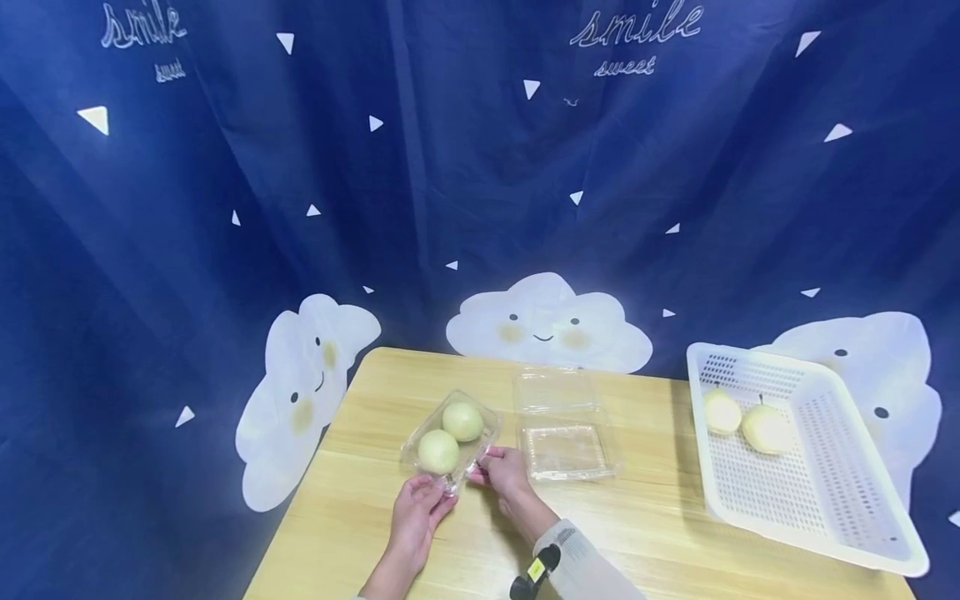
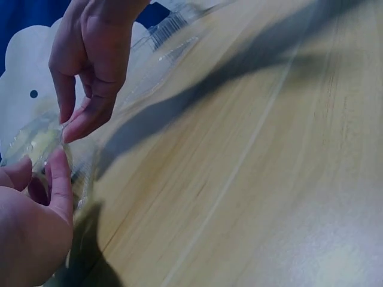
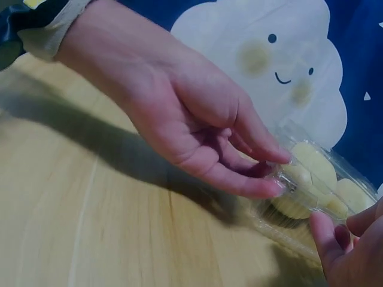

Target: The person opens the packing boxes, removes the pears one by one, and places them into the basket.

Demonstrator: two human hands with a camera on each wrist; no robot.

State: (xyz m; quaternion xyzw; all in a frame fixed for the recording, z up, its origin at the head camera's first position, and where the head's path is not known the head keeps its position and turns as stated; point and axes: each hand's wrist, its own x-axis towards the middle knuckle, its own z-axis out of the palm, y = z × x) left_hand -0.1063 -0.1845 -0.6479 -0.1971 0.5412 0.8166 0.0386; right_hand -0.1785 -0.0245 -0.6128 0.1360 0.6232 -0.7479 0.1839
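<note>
A clear plastic clamshell box (image 1: 475, 432) with two pale yellow-green pears (image 1: 438, 452) inside sits at the table's middle left, its lid over the fruit. My left hand (image 1: 417, 510) pinches the box's near edge between thumb and fingers. At the near right corner, my right hand (image 1: 504, 477) pinches the rim. In the right wrist view the thumb and fingers of the right hand (image 3: 209, 128) meet on the plastic edge beside the pears (image 3: 314, 170). The left wrist view shows both hands close together on the box (image 2: 36, 140), which is partly cut off there.
A second clear clamshell box (image 1: 566, 450) lies open on the wooden table (image 1: 630, 517), right of the held one. At the far right stands a white perforated basket (image 1: 817, 533) holding two pears (image 1: 767, 429). A blue curtain (image 1: 480, 167) hangs behind the table.
</note>
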